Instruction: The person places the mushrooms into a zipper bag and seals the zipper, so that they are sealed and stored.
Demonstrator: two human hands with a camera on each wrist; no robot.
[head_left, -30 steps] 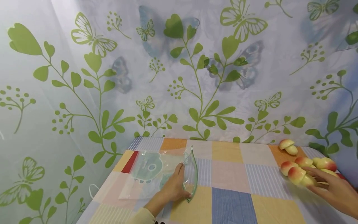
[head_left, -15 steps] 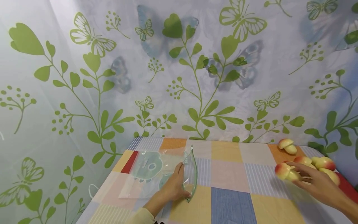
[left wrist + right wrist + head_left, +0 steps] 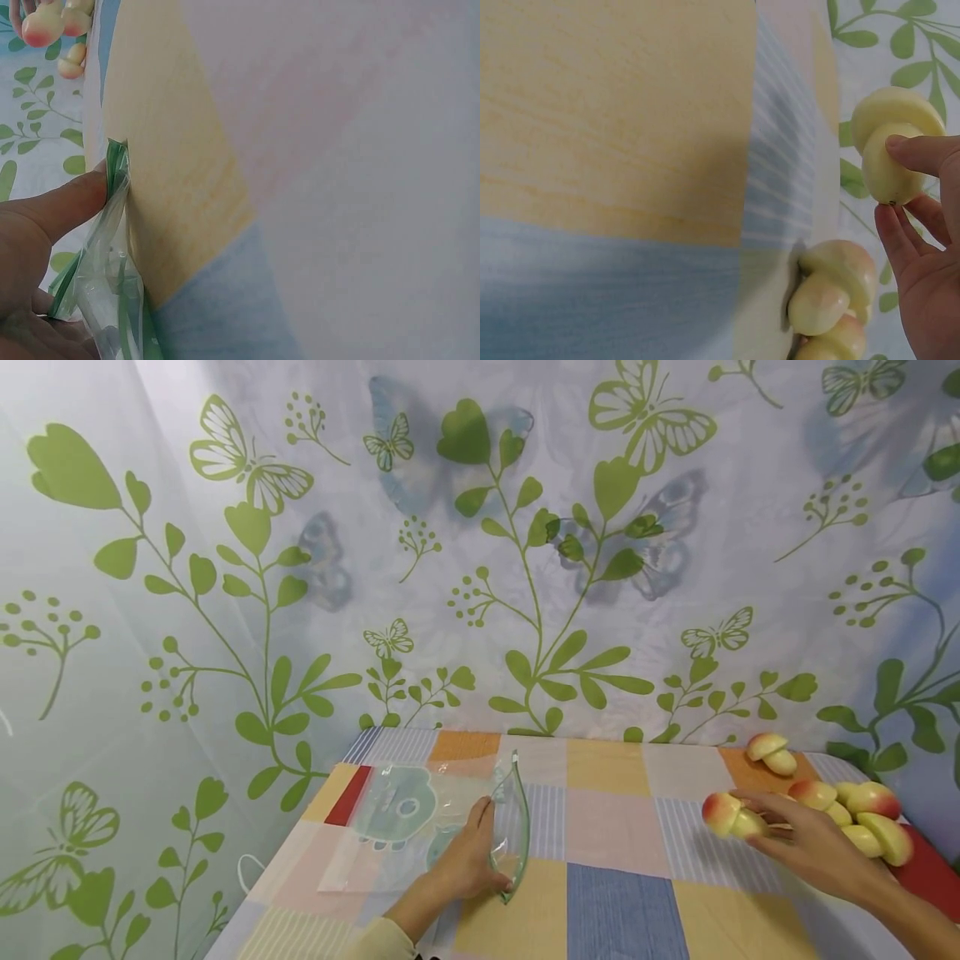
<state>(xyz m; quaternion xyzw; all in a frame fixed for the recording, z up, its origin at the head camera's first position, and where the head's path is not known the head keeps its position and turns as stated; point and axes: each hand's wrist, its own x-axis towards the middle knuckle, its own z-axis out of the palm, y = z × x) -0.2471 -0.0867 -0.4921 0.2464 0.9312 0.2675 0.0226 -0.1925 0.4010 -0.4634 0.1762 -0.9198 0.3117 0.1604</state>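
Note:
On the left of the table, my left hand (image 3: 467,858) grips the green-edged mouth of a clear zip bag (image 3: 397,818) printed with a pale green cartoon figure. The bag's mouth stands partly apart; in the left wrist view the thumb presses on its green zip strip (image 3: 117,169). At the right, my right hand (image 3: 817,843) pinches a toy mushroom (image 3: 727,817) with a red and yellow cap, held above the cloth. The right wrist view has the thumb on the pale stem of this mushroom (image 3: 892,161) and fingertips under its end.
Several similar mushrooms (image 3: 870,799) lie in a cluster at the table's right edge, beyond the right hand. A separate mushroom (image 3: 772,753) lies farther back. A patchwork cloth (image 3: 615,827) covers the table, and a leaf-and-butterfly curtain (image 3: 480,568) hangs behind it.
The right hand has moved left with the mushroom, away from the cluster. The left hand and the bag have stayed where they were.

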